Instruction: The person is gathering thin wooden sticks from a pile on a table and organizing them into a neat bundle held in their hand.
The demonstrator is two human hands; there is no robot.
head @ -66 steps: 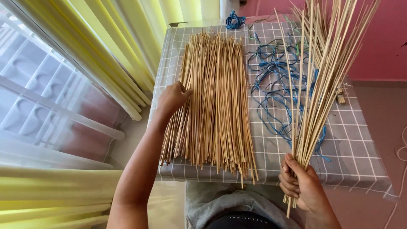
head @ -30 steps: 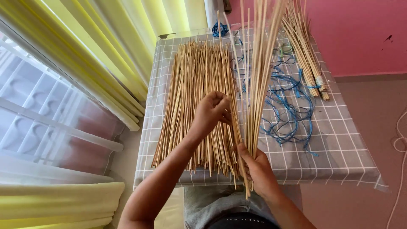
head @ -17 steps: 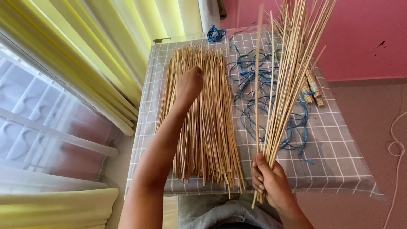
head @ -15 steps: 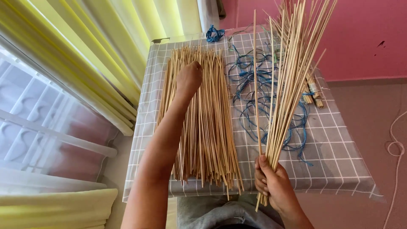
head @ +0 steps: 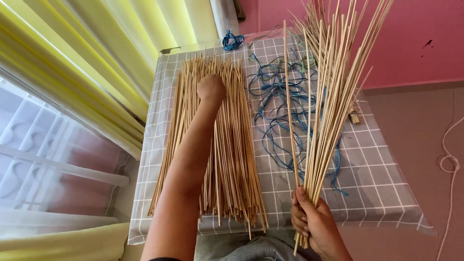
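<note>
Two hands are busy over a small worktop covered in a grey cloth with a white grid. The left hand reaches out along the left half of the worktop and rests, knuckles up, on the far part of a flat pile of thin pale sticks; its fingers are curled down into the sticks, though whether they pinch any cannot be told from this view. That pile runs from the far edge to the near edge, its near ends spilling slightly over the edge. The right hand sits at the near edge towards the right corner, its fingers clenched around the lower end of a bundle of sticks held upright and lifted clear of the cloth; the bundle fans out at the top, leaning towards the far right corner. Between the pile and the raised bundle, a loose tangle of blue cord lies spread across the middle of the worktop, and a small knot of blue cord sits at the far edge. Yellow curtains hang just beside the left edge, a pink wall stands behind the far right corner, and a pale string trails on the floor to the right.
</note>
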